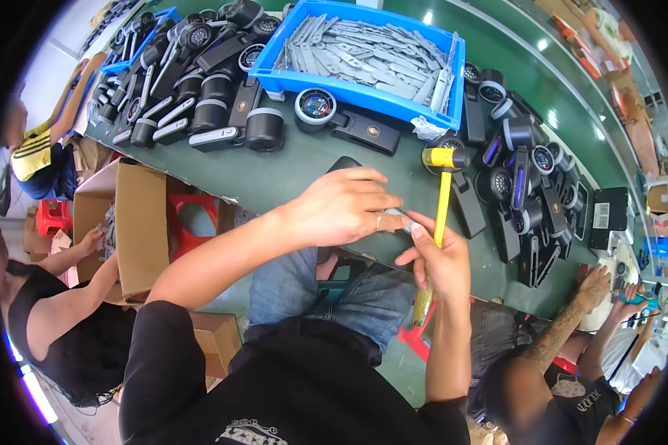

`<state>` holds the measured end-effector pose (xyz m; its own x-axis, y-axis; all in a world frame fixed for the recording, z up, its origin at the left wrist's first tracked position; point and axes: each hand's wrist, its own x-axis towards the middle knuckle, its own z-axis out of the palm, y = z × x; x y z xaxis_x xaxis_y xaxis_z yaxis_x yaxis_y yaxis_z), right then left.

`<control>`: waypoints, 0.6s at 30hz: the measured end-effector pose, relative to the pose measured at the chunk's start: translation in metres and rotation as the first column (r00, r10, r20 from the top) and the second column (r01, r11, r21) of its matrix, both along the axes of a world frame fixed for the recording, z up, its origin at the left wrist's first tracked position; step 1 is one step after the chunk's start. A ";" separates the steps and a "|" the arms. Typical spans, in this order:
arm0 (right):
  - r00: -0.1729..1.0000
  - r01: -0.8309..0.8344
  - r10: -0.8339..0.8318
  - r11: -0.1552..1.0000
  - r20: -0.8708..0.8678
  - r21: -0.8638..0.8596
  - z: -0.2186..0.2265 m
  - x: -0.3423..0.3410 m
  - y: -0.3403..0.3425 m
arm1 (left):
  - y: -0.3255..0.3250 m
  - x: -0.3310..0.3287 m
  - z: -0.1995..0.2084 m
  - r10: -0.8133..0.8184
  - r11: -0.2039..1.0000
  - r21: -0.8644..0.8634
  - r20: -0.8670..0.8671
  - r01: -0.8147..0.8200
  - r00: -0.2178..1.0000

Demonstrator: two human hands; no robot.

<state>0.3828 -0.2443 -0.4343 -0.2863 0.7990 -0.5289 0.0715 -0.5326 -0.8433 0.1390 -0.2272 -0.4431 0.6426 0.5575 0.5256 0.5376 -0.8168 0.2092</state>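
My left hand (341, 208) presses down on a black device (343, 163) lying on the green table (304, 178), covering most of it. My right hand (434, 256) pinches a small grey metal strip (402, 216) at the device's near edge, just below my left fingers. A yellow-headed mallet (442, 194) with a yellow handle lies on the table right behind my right hand, not held.
A blue bin (334, 85) of grey metal strips stands at the back. Piles of black devices lie at the back left (200, 89) and at the right (523, 193). Other people sit to my left (59, 326) and right (564, 371). A cardboard box (137, 226) is below the table.
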 end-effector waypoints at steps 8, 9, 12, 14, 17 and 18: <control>0.989 0.122 -0.142 0.923 0.028 0.365 0.031 0.017 -0.076 | -0.001 0.002 -0.006 -0.020 1.000 0.013 0.060 0.019 0.998; 0.989 0.124 -0.145 0.925 0.033 0.360 0.037 0.022 -0.086 | -0.001 0.003 -0.003 -0.019 1.000 0.015 0.069 0.018 0.997; 0.972 0.036 -0.111 0.941 0.206 0.337 0.055 0.026 -0.110 | 0.000 0.004 -0.005 -0.009 1.000 0.026 0.102 0.006 0.995; 0.974 0.069 -0.136 0.940 0.183 0.333 0.052 0.025 -0.124 | 0.000 0.004 -0.005 -0.013 1.000 0.002 0.091 0.013 0.996; 0.967 0.078 -0.133 0.967 0.219 0.243 0.041 0.019 -0.122 | 0.000 0.007 -0.003 -0.011 1.000 -0.007 0.104 0.012 0.995; 0.951 0.051 -0.107 0.980 0.291 0.193 0.029 0.016 -0.116 | 0.000 0.007 -0.004 -0.012 1.000 -0.007 0.105 0.012 0.994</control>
